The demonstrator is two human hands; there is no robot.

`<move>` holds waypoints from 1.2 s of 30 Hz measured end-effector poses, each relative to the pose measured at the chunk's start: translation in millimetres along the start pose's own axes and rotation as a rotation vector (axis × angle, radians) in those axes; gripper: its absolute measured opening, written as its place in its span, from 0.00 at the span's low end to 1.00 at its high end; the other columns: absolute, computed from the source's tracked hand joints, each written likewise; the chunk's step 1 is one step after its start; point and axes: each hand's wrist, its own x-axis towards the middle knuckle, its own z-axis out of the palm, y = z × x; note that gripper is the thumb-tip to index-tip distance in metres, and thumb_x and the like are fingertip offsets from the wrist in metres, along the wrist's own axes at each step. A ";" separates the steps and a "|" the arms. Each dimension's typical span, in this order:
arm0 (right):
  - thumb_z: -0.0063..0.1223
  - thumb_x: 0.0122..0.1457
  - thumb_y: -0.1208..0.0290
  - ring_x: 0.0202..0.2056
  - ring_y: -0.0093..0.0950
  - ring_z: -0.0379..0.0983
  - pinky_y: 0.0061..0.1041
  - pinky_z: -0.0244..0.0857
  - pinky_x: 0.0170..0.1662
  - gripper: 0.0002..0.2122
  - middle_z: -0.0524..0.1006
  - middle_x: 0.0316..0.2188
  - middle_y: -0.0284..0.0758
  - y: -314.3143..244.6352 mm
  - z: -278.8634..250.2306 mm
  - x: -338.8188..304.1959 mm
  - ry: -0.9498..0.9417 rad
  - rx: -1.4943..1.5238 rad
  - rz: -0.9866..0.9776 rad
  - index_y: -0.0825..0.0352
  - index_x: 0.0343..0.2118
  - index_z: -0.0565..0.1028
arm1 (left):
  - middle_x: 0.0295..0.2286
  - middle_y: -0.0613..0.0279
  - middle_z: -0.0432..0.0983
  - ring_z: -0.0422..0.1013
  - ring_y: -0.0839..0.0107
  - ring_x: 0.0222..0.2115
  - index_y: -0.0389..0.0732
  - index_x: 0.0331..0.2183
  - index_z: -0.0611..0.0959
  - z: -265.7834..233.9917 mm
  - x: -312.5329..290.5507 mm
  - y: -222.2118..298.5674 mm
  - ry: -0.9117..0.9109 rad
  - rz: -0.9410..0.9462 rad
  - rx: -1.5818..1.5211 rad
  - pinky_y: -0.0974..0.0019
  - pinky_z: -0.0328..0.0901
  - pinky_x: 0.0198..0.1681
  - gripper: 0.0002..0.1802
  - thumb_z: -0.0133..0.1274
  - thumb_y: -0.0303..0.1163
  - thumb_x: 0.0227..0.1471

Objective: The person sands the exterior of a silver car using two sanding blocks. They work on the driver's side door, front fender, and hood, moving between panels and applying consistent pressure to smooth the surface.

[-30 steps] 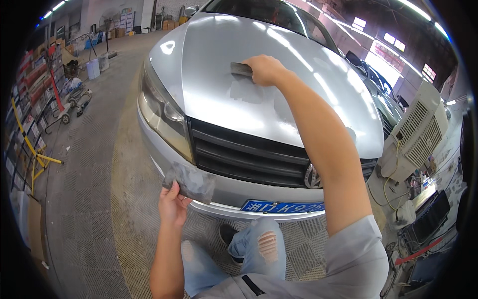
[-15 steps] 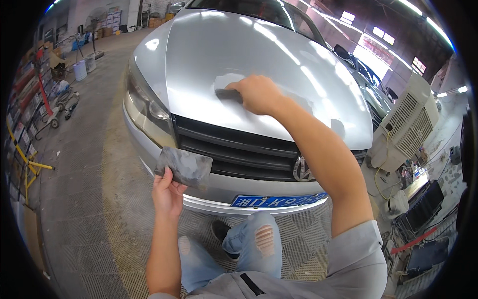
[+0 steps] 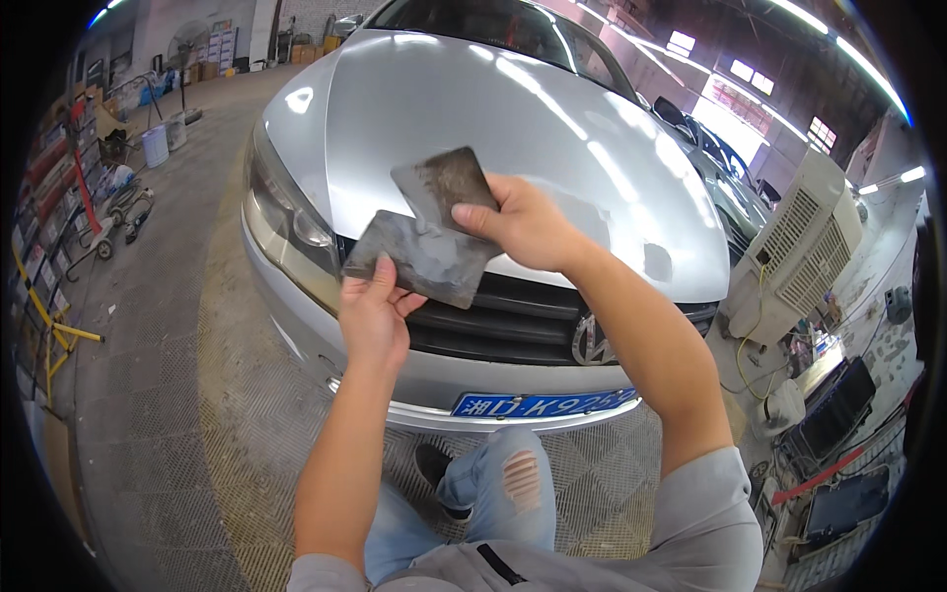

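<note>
My left hand grips a dark, flat rectangular plate by its near edge, thumb on top. Pale grey paste, like body filler, is smeared over its face. My right hand pinches a second dark flat piece, a scraper, with the thumb across it. The scraper's lower edge meets or overlaps the plate's upper part. Both are held above the front edge of a silver car's hood. Dull grey patches show on the hood to the right of my right hand.
The headlight and black grille lie below my hands, with a blue licence plate underneath. An air cooler stands at the right beside another car. Shelving and a red-handled trolley line the left, near a white bucket.
My right hand has lifted the scraper off the hood and brought it back to the plate. My left hand has raised the plate up and to the right, toward it.
</note>
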 end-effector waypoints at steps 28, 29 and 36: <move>0.45 0.45 0.79 0.38 0.36 0.73 0.33 0.66 0.40 0.19 0.77 0.33 0.39 21.4 33.4 61.0 -0.085 -1.051 -0.038 0.56 0.41 0.77 | 0.32 0.62 0.76 0.75 0.74 0.28 0.39 0.39 0.75 -67.0 -33.9 42.5 0.276 0.011 0.076 0.73 0.72 0.25 0.11 0.47 0.33 0.55; 0.44 0.45 0.81 0.37 0.38 0.73 0.34 0.66 0.40 0.20 0.77 0.33 0.39 20.6 35.7 54.5 -0.095 -1.024 -0.042 0.56 0.41 0.76 | 0.33 0.63 0.76 0.74 0.74 0.29 0.40 0.40 0.74 -66.6 -33.2 41.6 0.264 0.003 0.077 0.73 0.72 0.26 0.11 0.47 0.33 0.55; 0.50 0.53 0.72 0.29 0.31 0.71 0.27 0.63 0.36 0.11 0.76 0.28 0.39 8.2 26.7 -3.6 0.105 -0.048 0.026 0.66 0.40 0.73 | 0.31 0.62 0.76 0.75 0.74 0.25 0.41 0.40 0.74 -39.7 -21.6 11.9 0.076 -0.093 0.065 0.71 0.73 0.23 0.10 0.47 0.31 0.55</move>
